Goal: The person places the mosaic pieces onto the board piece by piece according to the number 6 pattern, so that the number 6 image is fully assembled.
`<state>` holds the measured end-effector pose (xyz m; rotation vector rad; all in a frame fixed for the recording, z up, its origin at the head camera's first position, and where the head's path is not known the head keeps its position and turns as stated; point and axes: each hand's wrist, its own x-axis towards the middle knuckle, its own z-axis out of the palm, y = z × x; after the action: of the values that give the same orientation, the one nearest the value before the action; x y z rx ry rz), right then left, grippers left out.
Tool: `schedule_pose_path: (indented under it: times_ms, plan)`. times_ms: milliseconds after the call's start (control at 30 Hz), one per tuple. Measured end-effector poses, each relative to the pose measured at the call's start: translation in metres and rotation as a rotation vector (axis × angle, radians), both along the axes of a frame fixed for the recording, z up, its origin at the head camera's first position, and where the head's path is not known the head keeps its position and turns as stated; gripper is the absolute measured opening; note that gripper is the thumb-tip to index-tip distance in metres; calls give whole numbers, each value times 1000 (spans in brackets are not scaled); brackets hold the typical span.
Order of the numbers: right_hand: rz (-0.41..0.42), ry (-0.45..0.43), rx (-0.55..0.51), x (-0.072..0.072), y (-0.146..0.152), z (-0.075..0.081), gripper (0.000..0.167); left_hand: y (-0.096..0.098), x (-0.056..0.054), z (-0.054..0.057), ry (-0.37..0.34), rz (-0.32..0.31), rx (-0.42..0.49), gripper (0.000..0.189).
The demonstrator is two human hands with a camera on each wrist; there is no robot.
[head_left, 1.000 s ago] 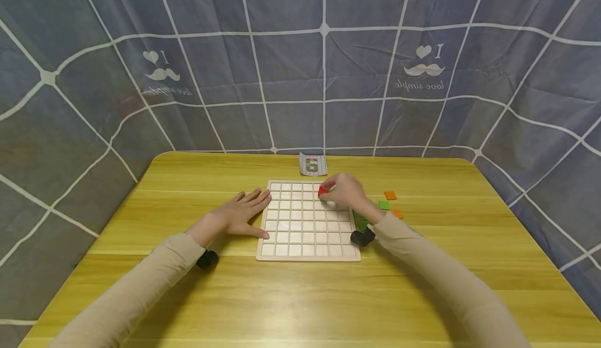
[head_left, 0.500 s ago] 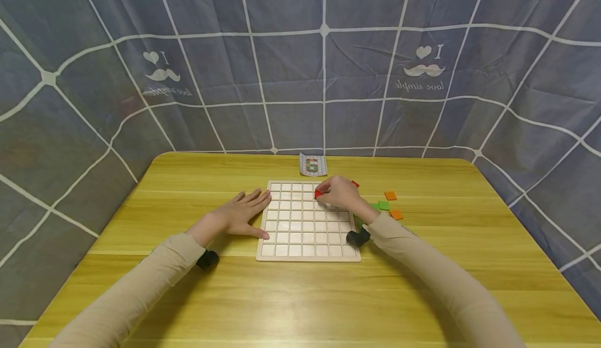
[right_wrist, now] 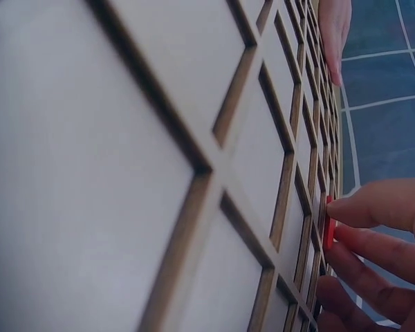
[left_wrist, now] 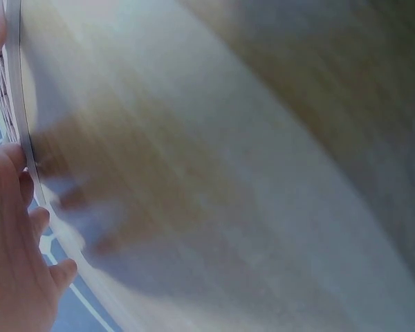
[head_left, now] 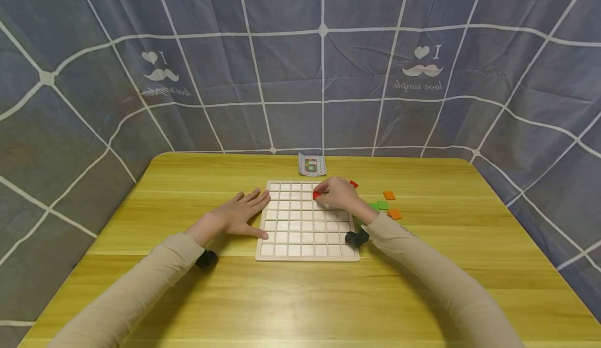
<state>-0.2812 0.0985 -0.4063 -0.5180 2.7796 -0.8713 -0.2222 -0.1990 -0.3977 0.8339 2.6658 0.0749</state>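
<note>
You hold the red tile (head_left: 316, 195) in your right hand (head_left: 340, 192): thumb and fingertips are clamped on its edges, over the far part of the gridded board (head_left: 307, 259). In the right wrist view it lies close to the grid, about parallel with it; whether it sits inside a cell, I cannot tell. Your left hand (head_left: 239, 215) has its fingers apart, with the tips resting upon the left rim of the board and the thumb nearer to you on the same rim.

Beyond the right knuckles lies another red tile (head_left: 353, 184), and to the right of these fingers an orange tile (head_left: 389, 195) and a green tile (head_left: 382, 205). The patterned sheet (head_left: 312, 165) is ahead of your right fingertips.

I judge the tile to be light, stiff and hardly fragile, but its thin sides may slip. Better take it by two opposite edges, with only the ends of the fingers, so that they do not hit the ridges between cells.
</note>
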Motion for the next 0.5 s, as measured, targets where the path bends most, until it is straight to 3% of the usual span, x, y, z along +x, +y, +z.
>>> schedule_pose_path:
  times_ms: [500]
  plan:
    - [-1,84,8,6,21,7,27,1,1,3,-5,-7,-7,103]
